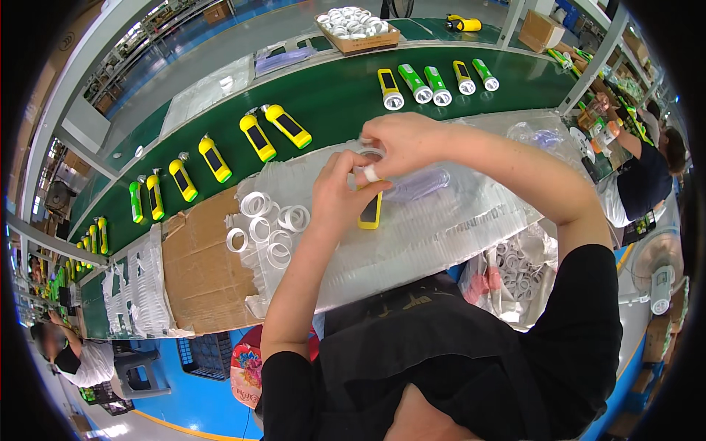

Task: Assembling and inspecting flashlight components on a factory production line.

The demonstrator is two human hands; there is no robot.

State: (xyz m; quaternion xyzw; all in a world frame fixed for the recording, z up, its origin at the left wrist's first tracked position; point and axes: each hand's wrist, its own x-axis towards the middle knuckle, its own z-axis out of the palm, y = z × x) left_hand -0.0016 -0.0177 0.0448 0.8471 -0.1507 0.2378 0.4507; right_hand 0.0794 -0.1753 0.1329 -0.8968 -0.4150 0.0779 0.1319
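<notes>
My left hand point(337, 192) and my right hand point(403, 147) meet at the head end of a yellow flashlight point(370, 211) with a dark panel on its body. Fingers of both hands are closed around that end and hide most of it. A pale rim shows between the hands, and something white point(371, 173) sits by the fingertips; whether it is a ring or a finger wrap I cannot make out. Several loose white rings point(259, 230) lie left of my left hand on the plastic-covered work surface point(412, 246). Clear plastic bags point(419, 184) lie beneath my right forearm.
Yellow and green flashlights point(213, 158) line the green conveyor belt point(331, 110), more standing at right point(434, 86). A carton of white rings point(357, 31) sits beyond. At my right side is a bag of rings point(518, 272). Co-workers point(640, 173) sit at both sides.
</notes>
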